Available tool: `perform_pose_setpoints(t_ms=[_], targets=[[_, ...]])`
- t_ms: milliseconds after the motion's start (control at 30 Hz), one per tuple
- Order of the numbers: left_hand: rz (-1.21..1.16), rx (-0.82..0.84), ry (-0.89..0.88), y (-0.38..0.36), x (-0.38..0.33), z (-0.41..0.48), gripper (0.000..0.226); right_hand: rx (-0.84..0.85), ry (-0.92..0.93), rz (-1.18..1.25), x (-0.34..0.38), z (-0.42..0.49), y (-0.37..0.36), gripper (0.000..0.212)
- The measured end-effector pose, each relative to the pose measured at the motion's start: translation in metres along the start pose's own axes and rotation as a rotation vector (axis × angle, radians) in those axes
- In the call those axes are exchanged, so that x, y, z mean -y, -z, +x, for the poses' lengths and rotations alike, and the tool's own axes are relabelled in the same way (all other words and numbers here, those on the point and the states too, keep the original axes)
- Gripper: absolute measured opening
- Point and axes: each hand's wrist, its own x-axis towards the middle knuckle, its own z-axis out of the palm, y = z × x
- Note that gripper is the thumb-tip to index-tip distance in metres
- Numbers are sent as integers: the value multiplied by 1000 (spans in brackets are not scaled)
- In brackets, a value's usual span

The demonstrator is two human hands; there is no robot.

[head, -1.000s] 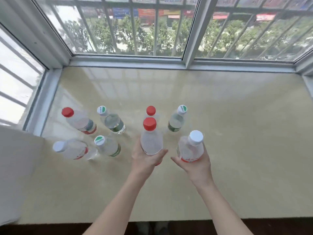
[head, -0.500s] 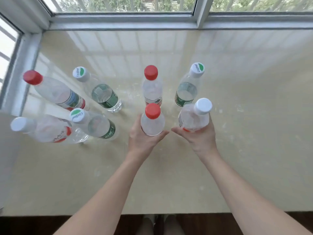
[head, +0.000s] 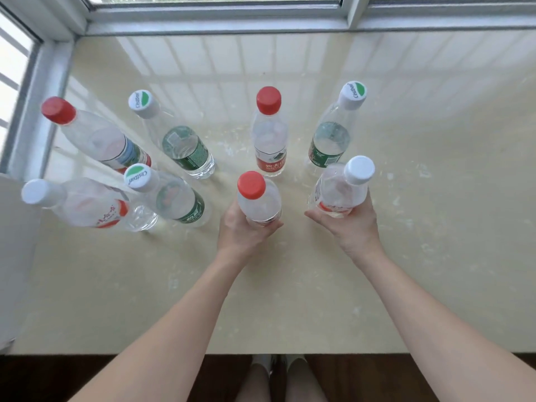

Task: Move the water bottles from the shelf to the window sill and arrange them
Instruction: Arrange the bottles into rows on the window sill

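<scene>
The left hand (head: 243,227) grips a clear red-capped bottle (head: 259,198), the right hand (head: 352,224) a white-capped bottle (head: 340,188), both at the window sill (head: 435,227) among six standing bottles; open sill lies rightward.

8 bottles (head: 269,140) stand on the sill (head: 435,256), 4 behind 4.

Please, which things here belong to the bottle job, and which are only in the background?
Job:
- red-cap bottle in left hand
- white-cap bottle in right hand
- six standing bottles
- window sill

Background:
- window frame
- floor
</scene>
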Motion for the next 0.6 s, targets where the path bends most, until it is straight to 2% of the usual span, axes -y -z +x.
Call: perform_pose_setpoints(t_ms=[133,367,467,600], targets=[[4,30,-63,0,1,2,56,49,-24,-63,-6,2,5,61],[31,51,-94,-1,6,9,63,38,-4,-148,-8,4,0,67],[63,84,-98,1,9,8,76,77,7,-158,-9,3,5,67],[52,118,-130,5,11,7,75,126,24,-213,-12,4,11,65]])
